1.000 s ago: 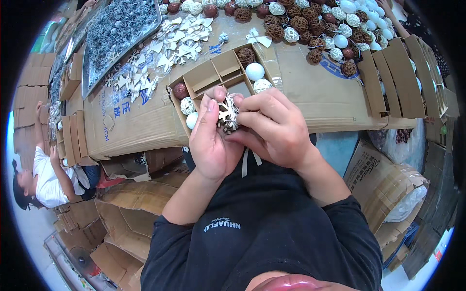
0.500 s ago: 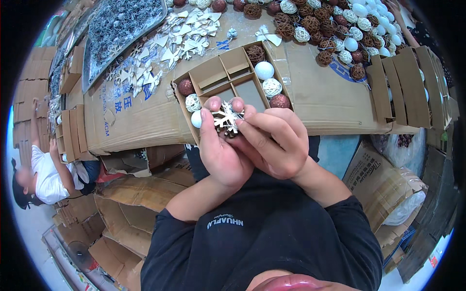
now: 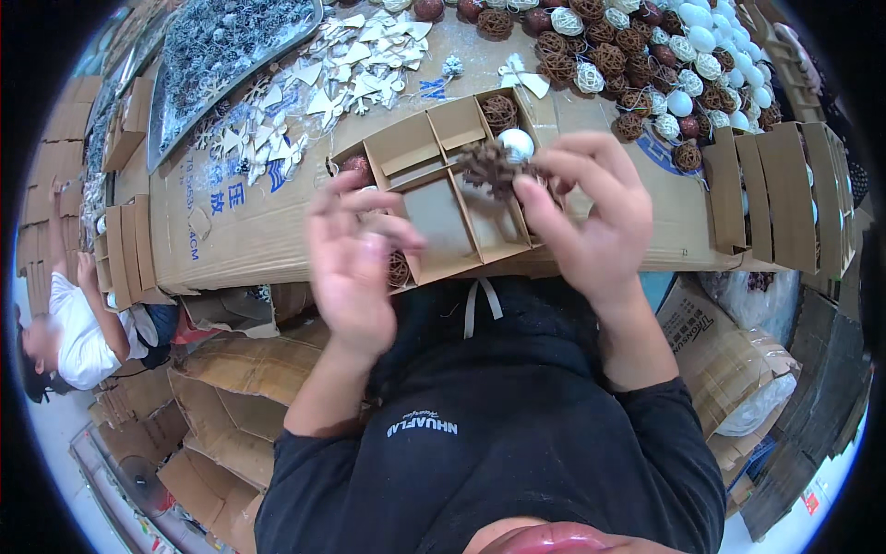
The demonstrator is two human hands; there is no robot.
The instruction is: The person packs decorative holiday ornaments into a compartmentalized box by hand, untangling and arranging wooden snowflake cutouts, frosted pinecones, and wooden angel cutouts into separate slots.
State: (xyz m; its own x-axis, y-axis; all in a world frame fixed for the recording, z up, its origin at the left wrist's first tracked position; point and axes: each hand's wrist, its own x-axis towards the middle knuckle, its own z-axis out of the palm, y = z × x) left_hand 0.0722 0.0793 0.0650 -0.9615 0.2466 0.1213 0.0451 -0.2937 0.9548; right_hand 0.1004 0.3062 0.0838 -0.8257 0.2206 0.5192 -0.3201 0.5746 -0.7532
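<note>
A partitioned cardboard box point(image 3: 426, 148) sits at the table's near edge, with balls in its side columns. Over its right part, my right hand point(image 3: 595, 217) pinches a brown pine cone point(image 3: 489, 170), blurred by movement. Just beyond the pine cone, a white ball point(image 3: 515, 145) shows in the right column, with a brown rattan ball point(image 3: 499, 113) at its far end. My left hand point(image 3: 355, 263) hovers at the box's left side with fingers apart, smeared by motion. It partly hides a dark red ball point(image 3: 357, 169) and other balls there.
Flat white wooden ornaments point(image 3: 360, 69) lie heaped beyond the box, beside a metal tray point(image 3: 242, 74) of frosted pine cones. Mixed balls point(image 3: 637, 65) are piled at far right. More divided boxes point(image 3: 775, 185) stand right. Another person point(image 3: 88, 323) works at left.
My hands have separated from around the white snowflake ornament, which no longer shows between them. The right has moved right with a pine cone; the left has moved left and opened.
</note>
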